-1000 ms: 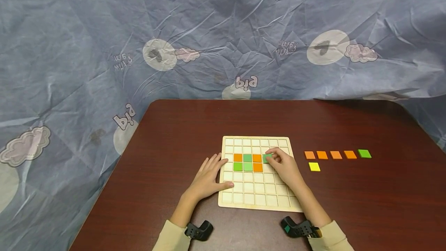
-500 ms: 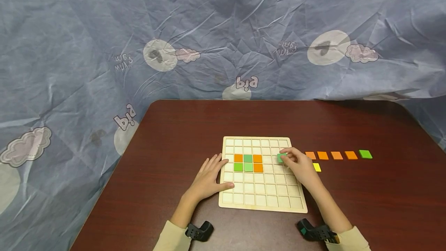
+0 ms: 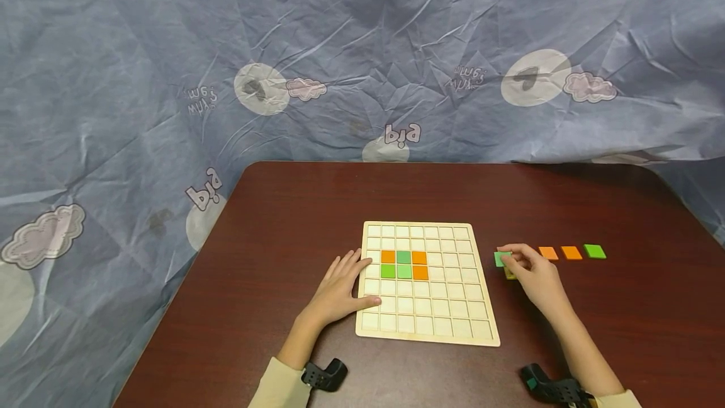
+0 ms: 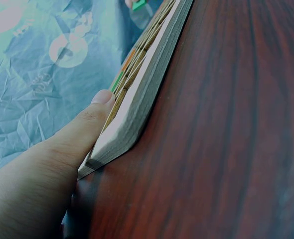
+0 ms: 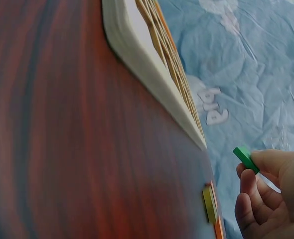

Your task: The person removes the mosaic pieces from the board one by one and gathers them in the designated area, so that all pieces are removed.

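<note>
My right hand [image 3: 538,279] pinches a green square tile [image 3: 501,259] between thumb and fingers, to the right of the wooden grid board [image 3: 419,307]. In the right wrist view that green tile [image 5: 245,160] is held up off the table. The left hand [image 3: 338,288] lies with spread, straight fingers on the board's left edge; its thumb [image 4: 94,112] rests on the rim in the left wrist view. Two rows of orange and green tiles sit in the board's cells, among them a teal-green tile [image 3: 403,257] and an orange tile [image 3: 420,272].
Right of the board lie an orange tile [image 3: 548,253], another orange tile [image 3: 571,253] and a bright green tile [image 3: 595,251]. A yellow tile [image 3: 510,274] is partly covered by the right hand. Behind the dark wooden table [image 3: 317,194] hangs a printed blue cloth [image 3: 340,30].
My right hand has moved right, off the board, carrying the green tile from near the filled cells to over the loose tiles. The left hand and the board have stayed in place.
</note>
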### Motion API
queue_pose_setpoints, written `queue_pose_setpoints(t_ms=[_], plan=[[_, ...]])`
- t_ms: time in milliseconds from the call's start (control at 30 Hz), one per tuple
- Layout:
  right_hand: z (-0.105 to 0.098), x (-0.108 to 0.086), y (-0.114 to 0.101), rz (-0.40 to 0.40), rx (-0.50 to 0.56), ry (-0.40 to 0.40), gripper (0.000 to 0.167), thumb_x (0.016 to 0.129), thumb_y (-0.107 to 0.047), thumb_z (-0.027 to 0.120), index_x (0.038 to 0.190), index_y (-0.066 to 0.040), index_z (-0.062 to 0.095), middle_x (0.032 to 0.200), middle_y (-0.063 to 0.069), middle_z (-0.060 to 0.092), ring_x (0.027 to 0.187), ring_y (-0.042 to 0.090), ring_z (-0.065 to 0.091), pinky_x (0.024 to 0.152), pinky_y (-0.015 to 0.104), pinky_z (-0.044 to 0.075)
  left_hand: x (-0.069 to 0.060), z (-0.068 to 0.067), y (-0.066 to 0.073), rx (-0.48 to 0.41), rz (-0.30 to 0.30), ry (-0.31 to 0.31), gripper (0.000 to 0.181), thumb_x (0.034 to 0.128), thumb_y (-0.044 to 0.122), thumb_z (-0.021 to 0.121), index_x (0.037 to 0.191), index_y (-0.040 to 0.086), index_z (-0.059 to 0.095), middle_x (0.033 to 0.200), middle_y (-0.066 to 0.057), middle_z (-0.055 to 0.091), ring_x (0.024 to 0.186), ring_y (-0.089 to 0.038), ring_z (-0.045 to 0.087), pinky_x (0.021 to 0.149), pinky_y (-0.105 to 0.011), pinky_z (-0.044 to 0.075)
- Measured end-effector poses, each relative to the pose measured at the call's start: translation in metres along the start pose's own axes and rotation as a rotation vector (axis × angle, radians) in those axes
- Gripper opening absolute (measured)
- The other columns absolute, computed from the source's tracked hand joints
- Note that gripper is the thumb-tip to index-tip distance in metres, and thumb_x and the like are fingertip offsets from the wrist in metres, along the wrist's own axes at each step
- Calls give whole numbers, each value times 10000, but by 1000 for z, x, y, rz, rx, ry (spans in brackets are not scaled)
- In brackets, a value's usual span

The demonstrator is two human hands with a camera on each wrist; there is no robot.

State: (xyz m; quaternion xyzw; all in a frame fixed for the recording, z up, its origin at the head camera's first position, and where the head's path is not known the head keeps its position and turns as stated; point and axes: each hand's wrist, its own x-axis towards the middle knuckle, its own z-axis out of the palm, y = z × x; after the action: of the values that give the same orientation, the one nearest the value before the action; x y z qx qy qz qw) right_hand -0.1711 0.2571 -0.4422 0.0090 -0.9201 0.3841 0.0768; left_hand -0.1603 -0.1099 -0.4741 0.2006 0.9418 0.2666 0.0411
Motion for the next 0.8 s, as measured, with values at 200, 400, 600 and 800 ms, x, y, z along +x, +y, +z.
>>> queue_pose_setpoints(t_ms=[200, 400, 600, 800], plan=[[-14, -4, 16, 36, -32, 67, 310, 938, -321, 480, 1111, -89, 590, 862, 68, 588, 604, 14, 444, 484, 222, 355, 1, -1, 1, -7, -1, -6, 800, 770, 622, 559, 1419, 231, 303, 1521, -38, 198, 1420, -193, 122, 1156, -444, 61], [-22, -6, 33, 74, -31, 101, 321, 950, -321, 448, 1135, -87, 567, 781, 9, 565, 608, -14, 472, 482, 218, 379, 1, 0, 0, 3, 1, -4, 803, 765, 636, 552, 1416, 235, 304, 1521, -34, 201, 1419, -187, 125, 1156, -437, 66], [-24, -6, 43, 50, -39, 112, 321, 954, -299, 445, 1138, -69, 572, 771, -12, 543, 599, -19, 451, 487, 203, 368, 2, 3, -3, 17, -4, -3, 804, 760, 651, 547, 1413, 247, 306, 1523, -21, 195, 1420, -176, 123, 1158, -426, 65], [-22, -6, 48, 45, -70, 107, 320, 959, -300, 432, 1137, -72, 567, 781, -3, 531, 575, 11, 422, 492, 209, 334, 1, 3, -4, 10, -2, 0, 802, 759, 648, 551, 1411, 245, 312, 1521, -25, 202, 1419, -186, 127, 1155, -433, 67]])
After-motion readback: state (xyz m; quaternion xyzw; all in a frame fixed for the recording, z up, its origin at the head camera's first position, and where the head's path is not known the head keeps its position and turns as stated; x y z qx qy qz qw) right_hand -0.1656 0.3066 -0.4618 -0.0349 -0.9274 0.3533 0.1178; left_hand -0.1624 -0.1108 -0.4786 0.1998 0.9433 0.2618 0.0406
